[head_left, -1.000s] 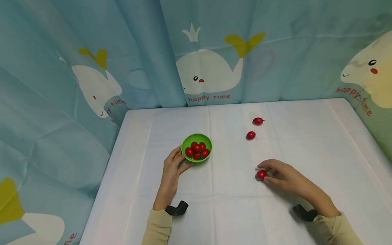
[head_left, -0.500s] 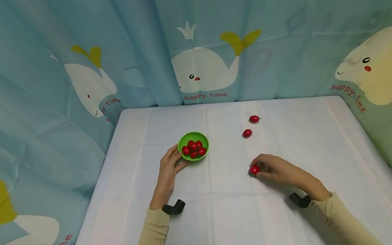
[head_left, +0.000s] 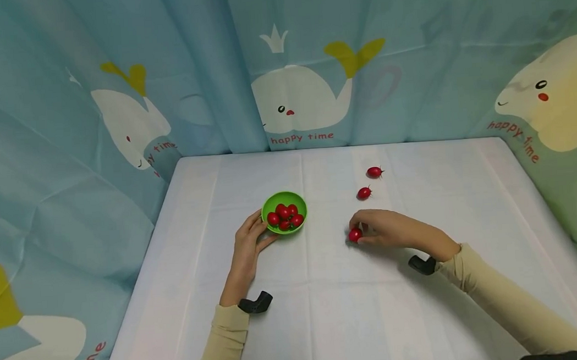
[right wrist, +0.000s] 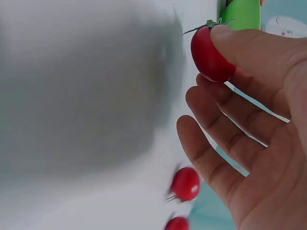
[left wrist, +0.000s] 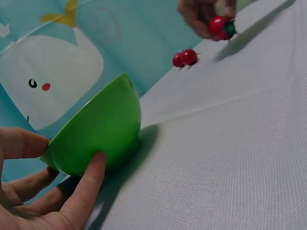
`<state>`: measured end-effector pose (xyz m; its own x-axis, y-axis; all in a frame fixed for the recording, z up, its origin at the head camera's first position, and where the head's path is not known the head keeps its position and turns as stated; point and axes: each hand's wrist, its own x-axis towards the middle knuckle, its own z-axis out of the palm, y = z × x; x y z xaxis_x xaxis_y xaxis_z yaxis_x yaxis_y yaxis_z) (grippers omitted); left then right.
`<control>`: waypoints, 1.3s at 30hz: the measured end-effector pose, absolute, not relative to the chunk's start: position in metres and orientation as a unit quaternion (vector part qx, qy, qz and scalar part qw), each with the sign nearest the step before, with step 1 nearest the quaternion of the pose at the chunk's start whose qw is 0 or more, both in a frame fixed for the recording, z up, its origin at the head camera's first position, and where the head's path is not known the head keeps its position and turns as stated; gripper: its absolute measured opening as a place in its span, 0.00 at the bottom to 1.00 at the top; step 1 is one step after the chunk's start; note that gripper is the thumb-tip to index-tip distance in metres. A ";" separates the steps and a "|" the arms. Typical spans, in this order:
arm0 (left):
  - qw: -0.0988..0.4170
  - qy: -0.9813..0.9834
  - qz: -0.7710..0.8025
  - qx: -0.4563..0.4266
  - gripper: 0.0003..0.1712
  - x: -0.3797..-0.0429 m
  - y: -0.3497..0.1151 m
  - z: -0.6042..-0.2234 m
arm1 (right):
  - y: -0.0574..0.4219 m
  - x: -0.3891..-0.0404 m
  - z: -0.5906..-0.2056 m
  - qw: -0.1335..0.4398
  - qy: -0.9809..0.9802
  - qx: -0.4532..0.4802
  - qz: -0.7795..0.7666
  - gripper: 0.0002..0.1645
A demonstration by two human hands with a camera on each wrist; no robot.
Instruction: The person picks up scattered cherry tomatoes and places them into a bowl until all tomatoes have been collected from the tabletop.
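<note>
My right hand (head_left: 393,228) pinches a cherry tomato (head_left: 354,235) between thumb and fingers. In the right wrist view the tomato's green stem end (right wrist: 211,24) shows beside the thumb, the other fingers spread below it. To the left, a small green bowl (head_left: 297,200) holds several cherry tomatoes (head_left: 284,212). My left hand (head_left: 245,248) holds the bowl at its left side, thumb low on the wall and fingers around the rim. From the left wrist, the bowl (left wrist: 103,127) shows its outer wall and hides what lies inside.
Two loose cherry tomatoes, a nearer one (head_left: 364,193) and a farther one (head_left: 374,172), lie on the white tablecloth (head_left: 327,321) beyond the right hand. A blue curtain (head_left: 205,113) with whale prints stands along the back and left edges of the table.
My right hand has closed on the tomato and carried it left and away from me, toward the bowl. The left hand stays at the bowl, and the head view has shifted slightly.
</note>
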<state>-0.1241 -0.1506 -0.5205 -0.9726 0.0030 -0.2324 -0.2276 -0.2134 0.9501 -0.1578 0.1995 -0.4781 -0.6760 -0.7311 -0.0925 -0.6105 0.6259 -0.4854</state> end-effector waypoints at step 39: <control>0.074 0.626 0.771 -0.094 0.23 -0.123 -0.149 -0.517 | 0.082 -0.207 -0.445 0.018 0.888 -0.446 -0.109 0.14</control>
<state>-0.1233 -0.1491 -0.5173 -0.9714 -0.0035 -0.2376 -0.2318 -0.2058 0.9507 -0.2072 0.0818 -0.4453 -0.6024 -0.7956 0.0647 -0.7877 0.5793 -0.2096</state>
